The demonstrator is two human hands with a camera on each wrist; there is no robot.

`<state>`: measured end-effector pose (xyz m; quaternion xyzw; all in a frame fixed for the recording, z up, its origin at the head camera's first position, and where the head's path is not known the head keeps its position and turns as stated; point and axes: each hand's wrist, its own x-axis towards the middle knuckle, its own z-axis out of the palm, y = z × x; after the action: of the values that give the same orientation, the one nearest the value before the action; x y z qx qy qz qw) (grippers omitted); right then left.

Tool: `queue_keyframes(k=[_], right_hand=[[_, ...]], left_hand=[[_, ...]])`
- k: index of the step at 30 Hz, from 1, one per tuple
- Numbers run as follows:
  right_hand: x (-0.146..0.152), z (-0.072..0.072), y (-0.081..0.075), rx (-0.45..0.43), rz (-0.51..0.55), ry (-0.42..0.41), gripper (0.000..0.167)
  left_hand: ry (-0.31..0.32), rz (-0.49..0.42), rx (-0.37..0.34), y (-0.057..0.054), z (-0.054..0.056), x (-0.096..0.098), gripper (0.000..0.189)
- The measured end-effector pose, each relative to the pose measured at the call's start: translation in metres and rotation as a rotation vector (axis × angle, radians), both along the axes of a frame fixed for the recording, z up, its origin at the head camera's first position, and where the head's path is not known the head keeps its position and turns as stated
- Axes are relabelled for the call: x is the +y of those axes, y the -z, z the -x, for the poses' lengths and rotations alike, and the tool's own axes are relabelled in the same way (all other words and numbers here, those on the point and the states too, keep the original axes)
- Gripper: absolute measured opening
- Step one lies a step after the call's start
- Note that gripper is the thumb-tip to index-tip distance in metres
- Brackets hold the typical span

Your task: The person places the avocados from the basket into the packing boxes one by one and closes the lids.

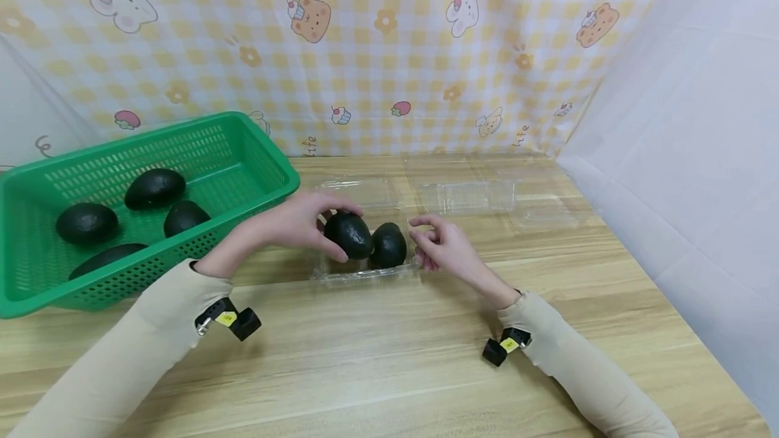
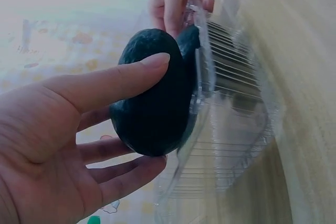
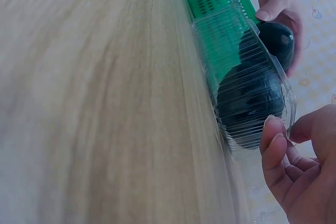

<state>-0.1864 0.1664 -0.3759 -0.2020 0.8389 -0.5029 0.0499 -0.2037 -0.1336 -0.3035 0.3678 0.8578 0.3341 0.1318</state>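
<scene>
Yellow-checked cloth (image 1: pixel 383 66) printed with bears, flowers and cakes hangs behind a wood-grain table (image 1: pixel 359 357), on which an open clear container (image 1: pixel 359 277) serves as the reference for everything else. Left of the container is a green basket (image 1: pixel 100 295) with perforated sides, holding four dark avocados (image 1: pixel 155 188). Coming in from the container's left, the left hand (image 1: pixel 307 227), its arm in a beige sleeve (image 1: pixel 158 330), grips a glossy dark avocado, the held one (image 1: pixel 349 235), thumb on one side and fingers spread round the other. That fruit is at the mouth of the container's left half; how far it has sunk below the rim I cannot tell. Inside the container's right half sits the second avocado (image 1: pixel 389 247), overlapping the first in the head view. At the container's right end, the right hand (image 1: pixel 443 247) pinches the rim between thumb and curled fingers. Behind the container and to its right lie more clear plastic containers (image 1: pixel 477 198), and farther right hangs plain white cloth (image 1: pixel 688 113).
</scene>
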Motion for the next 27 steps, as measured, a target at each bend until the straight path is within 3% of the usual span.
queue_keyframes(k=[14,27], right_hand=[[-0.001,0.0,-0.001,-0.005,0.006,-0.002,0.03],[-0.002,-0.001,-0.003,-0.005,0.011,-0.002,0.031]], left_hand=[[-0.034,0.129,0.043,0.009,-0.004,0.006,0.068],[0.031,0.169,0.083,0.02,-0.002,0.01,0.066]])
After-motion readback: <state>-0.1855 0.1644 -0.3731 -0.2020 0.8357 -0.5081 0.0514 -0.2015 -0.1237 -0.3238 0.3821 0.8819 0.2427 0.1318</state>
